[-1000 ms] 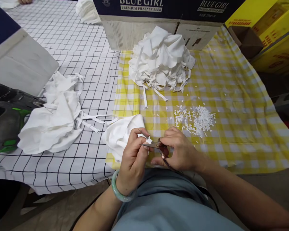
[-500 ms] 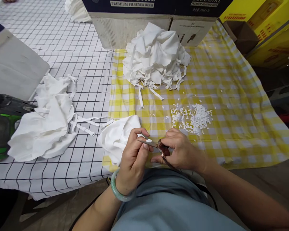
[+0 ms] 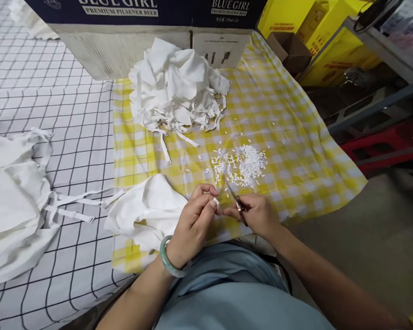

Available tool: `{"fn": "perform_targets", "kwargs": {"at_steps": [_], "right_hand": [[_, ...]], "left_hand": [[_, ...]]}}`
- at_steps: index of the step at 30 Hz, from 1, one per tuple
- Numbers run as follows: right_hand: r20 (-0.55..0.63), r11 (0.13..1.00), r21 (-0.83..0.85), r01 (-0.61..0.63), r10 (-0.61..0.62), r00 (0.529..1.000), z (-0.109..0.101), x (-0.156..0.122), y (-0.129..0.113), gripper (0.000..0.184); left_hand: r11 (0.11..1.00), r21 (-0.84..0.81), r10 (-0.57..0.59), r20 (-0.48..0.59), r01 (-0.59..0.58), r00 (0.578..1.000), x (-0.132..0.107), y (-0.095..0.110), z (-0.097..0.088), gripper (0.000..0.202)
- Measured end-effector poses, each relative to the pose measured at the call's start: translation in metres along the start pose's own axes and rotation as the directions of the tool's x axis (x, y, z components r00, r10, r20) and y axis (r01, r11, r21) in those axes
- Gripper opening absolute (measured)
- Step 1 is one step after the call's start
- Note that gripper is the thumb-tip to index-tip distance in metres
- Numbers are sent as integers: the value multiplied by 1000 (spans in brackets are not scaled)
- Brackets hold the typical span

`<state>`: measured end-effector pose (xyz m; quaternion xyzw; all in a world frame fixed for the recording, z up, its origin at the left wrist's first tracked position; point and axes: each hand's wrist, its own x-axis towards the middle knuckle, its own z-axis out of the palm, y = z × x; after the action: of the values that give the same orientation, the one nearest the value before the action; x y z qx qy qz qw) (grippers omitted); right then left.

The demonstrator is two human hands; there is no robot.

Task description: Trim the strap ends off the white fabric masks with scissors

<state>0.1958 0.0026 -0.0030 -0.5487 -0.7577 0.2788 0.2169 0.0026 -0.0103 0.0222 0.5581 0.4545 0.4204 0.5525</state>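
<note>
My left hand (image 3: 194,222) is closed, with thumb and fingers pinching a white cloth piece (image 3: 151,206). A small white end shows at the fingertips, while the rest lies to the left on the yellow checked cover. My right hand (image 3: 259,214) grips a pair of scissors (image 3: 239,204) by the handles. The blades are apart from the pinched end and point up and away, over a scatter of small white snippets (image 3: 252,165). Thin white straps (image 3: 79,201) with small buckles run from the cloth piece towards a bigger white cloth bundle (image 3: 13,197) at the left.
A heap of white cloth pieces (image 3: 179,87) with dangling straps sits against a large beer carton (image 3: 137,46). The yellow checked cover (image 3: 285,137) overlaps a white gridded cloth (image 3: 86,119). Right of the table stand a brown box (image 3: 289,50) and a metal rack (image 3: 382,105).
The view has swung to the right. The scissors have moved off the pinched end and turned from pointing left to pointing away. My left hand keeps its pinch.
</note>
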Motion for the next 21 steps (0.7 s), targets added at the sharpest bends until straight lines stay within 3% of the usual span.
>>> {"fn": "perform_targets", "kwargs": {"at_steps": [2, 5, 8, 9, 11, 13, 14, 16, 18, 19, 21], "right_hand": [[9, 994, 94, -50, 49, 999, -7, 3, 2, 40], [6, 989, 147, 33, -34, 999, -9, 18, -7, 44], [119, 970, 183, 158, -181, 976, 10, 38, -30, 58], [179, 959, 201, 202, -238, 955, 22, 44, -41, 67], [303, 927, 226, 299, -359, 883, 51, 52, -63, 81], [394, 897, 213, 388, -442, 806, 79, 56, -82, 67], [422, 887, 202, 415, -461, 780, 91, 58, -90, 50], [436, 876, 221, 429, -482, 759, 105, 64, -99, 29], [364, 865, 289, 411, -496, 788, 102, 79, -106, 26], [296, 857, 327, 398, -493, 818, 94, 92, -111, 25], [128, 840, 388, 379, -457, 880, 65, 126, -123, 22]], "left_hand": [[999, 36, -6, -19, 7, 1000, -3, 2, -6, 33], [968, 252, 31, -119, 0, 992, -20, 1, -32, 32], [767, 624, 131, -378, 148, 917, -49, -12, -71, 21], [683, 695, 154, -438, 225, 886, -60, -19, -83, 23], [592, 740, 129, -478, 320, 869, -79, -32, -100, 50], [640, 698, 44, -449, 320, 892, -92, -40, -108, 65], [692, 661, 8, -409, 290, 913, -94, -41, -109, 59], [778, 590, -25, -312, 215, 950, -88, -35, -110, 32], [811, 566, 8, -257, 144, 966, -67, -18, -114, 12], [810, 578, 64, -264, 105, 963, -50, -5, -118, 10], [786, 618, 243, -332, 15, 912, -4, 28, -129, 8]]}}
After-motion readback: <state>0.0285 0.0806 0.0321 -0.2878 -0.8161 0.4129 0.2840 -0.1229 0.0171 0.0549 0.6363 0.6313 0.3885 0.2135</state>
